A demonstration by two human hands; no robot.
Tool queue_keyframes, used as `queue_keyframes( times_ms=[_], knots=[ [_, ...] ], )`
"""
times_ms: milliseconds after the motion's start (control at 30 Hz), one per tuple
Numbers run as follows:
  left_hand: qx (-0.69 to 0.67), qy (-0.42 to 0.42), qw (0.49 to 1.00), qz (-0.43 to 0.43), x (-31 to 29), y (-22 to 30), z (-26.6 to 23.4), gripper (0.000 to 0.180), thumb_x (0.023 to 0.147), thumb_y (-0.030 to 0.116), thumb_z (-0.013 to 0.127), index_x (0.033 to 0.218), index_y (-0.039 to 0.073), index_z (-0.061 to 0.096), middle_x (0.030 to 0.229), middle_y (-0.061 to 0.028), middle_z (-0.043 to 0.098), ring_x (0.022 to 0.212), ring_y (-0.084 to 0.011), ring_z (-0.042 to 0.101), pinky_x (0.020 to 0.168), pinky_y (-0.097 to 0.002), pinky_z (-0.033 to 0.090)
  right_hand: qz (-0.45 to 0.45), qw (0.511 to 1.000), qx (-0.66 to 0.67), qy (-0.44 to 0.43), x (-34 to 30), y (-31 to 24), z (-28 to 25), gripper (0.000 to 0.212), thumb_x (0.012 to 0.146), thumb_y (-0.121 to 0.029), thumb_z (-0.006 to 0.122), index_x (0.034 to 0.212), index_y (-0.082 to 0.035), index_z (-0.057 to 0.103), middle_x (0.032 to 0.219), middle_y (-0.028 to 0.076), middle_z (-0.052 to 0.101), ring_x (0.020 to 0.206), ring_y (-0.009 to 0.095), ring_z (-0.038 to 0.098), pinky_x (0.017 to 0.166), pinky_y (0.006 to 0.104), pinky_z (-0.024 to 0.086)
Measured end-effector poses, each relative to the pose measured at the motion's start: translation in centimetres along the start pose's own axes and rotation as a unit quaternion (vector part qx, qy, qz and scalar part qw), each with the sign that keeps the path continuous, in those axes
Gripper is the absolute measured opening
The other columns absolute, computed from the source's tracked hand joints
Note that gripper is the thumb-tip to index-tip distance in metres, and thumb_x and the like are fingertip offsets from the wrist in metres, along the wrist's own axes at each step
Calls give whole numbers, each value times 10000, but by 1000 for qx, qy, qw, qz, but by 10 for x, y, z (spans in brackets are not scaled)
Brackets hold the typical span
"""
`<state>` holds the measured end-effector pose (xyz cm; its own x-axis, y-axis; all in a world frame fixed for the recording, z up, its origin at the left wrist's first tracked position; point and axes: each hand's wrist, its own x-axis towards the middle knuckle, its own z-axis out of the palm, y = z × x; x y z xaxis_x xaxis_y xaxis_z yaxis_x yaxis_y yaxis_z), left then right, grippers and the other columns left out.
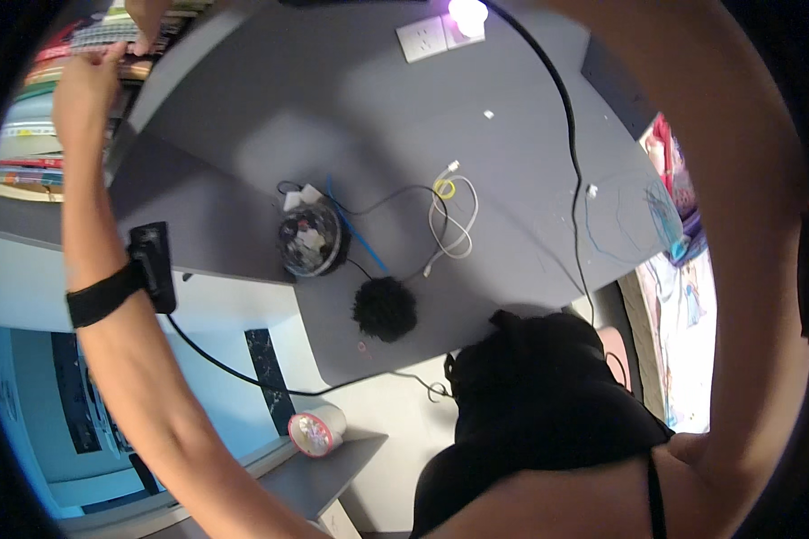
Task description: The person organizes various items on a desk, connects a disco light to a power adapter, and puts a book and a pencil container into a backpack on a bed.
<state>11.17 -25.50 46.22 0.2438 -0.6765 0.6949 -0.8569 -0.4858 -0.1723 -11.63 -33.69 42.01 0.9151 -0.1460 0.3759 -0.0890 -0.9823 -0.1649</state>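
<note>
Head view: beyond the fluffy black pompom (pixel 385 309) on our gray bench (pixel 512 135), our curled left hand (pixel 85 94) and cropped right hand (pixel 146 20), grips unclear, reach the upper-left shelved books (pixel 31 130), whose neighbours we'd best keep steady.

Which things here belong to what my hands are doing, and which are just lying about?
Apparently in use:
shelved books, with left hand and right hand at them

Lying about:
black fluffy ball
white cable
blue stick
</note>
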Motion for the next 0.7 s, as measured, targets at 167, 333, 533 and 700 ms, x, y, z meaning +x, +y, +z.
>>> queue_keyframes(
  times_ms=[167,333,533,700],
  knots=[
    [-153,-61,986,20,-15,-43,1,416,799,523,590,770,110,629,625,8,547,573,-62,480,527,-198,335,1,998,-13,69,-95,-35,-16,523,711,-468,683,971,-16,651,850,124,660,768,237,646,687,344,522],
    [-381,-112,918,-4,-165,8,-58,243,874,351,565,868,113,614,634,28,520,528,-15,433,466,-140,272,67,994,9,88,-201,-58,-31,491,724,-436,684,971,-13,651,845,122,660,764,230,647,686,338,525],
    [-504,-375,765,-140,-287,75,-40,70,818,38,550,852,52,609,680,-31,589,542,-67,533,442,-164,348,372,905,203,-27,-357,28,28,338,790,-230,669,995,34,617,824,92,646,765,147,614,707,282,498],
    [-590,-554,567,-155,-337,151,26,127,862,114,570,946,21,587,791,-33,609,714,-81,561,606,-187,426,474,869,124,-72,-479,131,183,328,701,-166,721,970,-12,616,1006,155,616,892,266,606,765,346,480]
  ],
)
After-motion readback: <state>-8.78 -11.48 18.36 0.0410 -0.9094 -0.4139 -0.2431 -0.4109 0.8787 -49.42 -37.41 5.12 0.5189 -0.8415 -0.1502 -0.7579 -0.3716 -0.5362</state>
